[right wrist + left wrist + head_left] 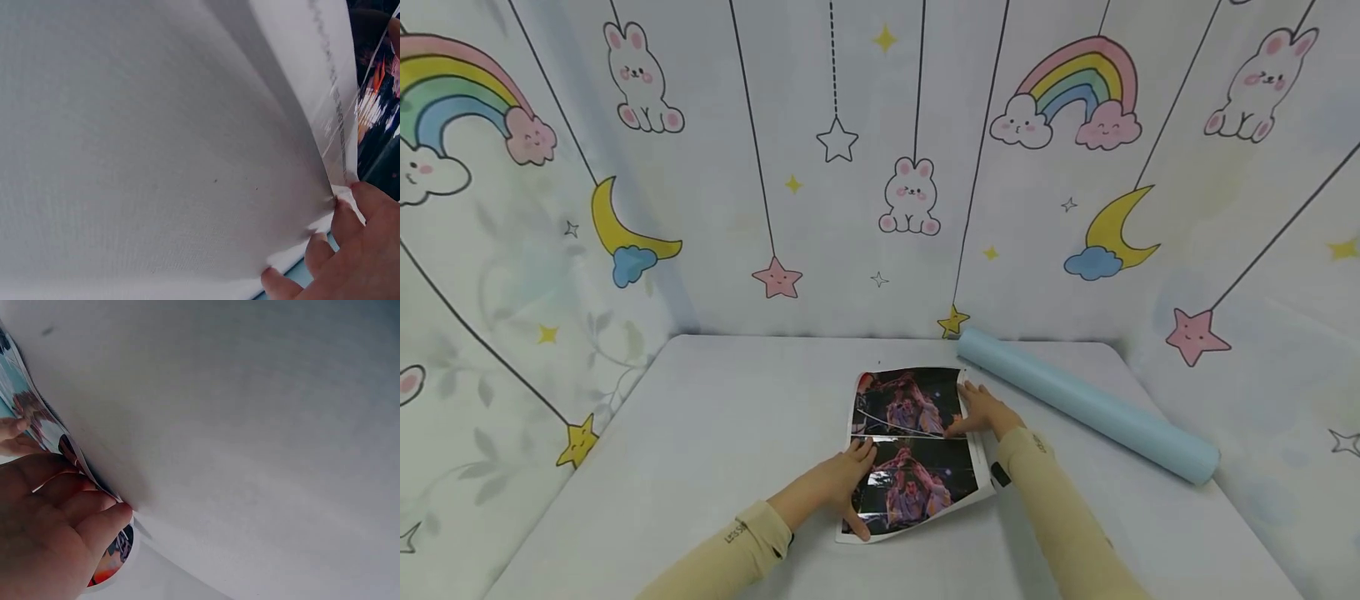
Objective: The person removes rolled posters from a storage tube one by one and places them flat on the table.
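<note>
A glossy sheet (pixel 917 467) with white margins lies on the table, printed with two similar dark pictures of people, one above the other. Its lower right edge stands slightly off the surface. My left hand (pixel 842 477) rests at the left edge, thumb near the lower corner and fingers by the middle. In the left wrist view, the fingertips (pixel 125 507) touch the sheet's border. My right hand (pixel 987 412) lies over the upper right edge, its thumb on the top picture. Fingertips (pixel 270 275) touch the white surface beside the sheet in the right wrist view.
A long light-blue roll (pixel 1086 404) lies diagonally on the right of the white table (pixel 722 417). Behind and at both sides hangs a curtain (pixel 857 300) printed with rabbits, stars, moons and rainbows.
</note>
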`<state>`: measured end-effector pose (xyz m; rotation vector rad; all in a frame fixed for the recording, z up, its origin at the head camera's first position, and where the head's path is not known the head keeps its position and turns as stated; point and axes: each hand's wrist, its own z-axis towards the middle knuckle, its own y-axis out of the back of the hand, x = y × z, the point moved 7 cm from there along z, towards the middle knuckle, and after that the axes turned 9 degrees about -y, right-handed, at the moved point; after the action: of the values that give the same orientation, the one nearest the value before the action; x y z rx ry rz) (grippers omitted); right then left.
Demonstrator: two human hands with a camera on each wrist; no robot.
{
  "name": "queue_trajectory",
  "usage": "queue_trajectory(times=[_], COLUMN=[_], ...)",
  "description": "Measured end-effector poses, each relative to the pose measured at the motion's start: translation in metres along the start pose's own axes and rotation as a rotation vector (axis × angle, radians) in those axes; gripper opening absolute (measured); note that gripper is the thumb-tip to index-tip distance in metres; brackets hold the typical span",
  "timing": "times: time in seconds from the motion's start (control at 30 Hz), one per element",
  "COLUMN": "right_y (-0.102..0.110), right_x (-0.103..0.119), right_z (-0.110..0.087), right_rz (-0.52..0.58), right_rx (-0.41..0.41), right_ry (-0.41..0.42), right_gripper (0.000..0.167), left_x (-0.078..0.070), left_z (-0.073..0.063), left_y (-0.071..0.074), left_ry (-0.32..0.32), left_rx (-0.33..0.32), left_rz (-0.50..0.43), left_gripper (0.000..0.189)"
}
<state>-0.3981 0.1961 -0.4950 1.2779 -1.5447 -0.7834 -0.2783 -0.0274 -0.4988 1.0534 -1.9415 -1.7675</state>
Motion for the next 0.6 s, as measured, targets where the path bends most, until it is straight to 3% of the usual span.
queue_trajectory(times=[0.6], right_y=[-0.01], right_x=[-0.01], right_z=[0.011], right_rz=[-0.127], right_rx=[-0.056], right_ry=[-0.017], right_gripper=[0.117], left_x=[0.001], left_z=[0.0], left_y=[-0.005], left_ry=[0.024], left_rx=[0.014], left_rz=[0.009], left_gripper=[0.123])
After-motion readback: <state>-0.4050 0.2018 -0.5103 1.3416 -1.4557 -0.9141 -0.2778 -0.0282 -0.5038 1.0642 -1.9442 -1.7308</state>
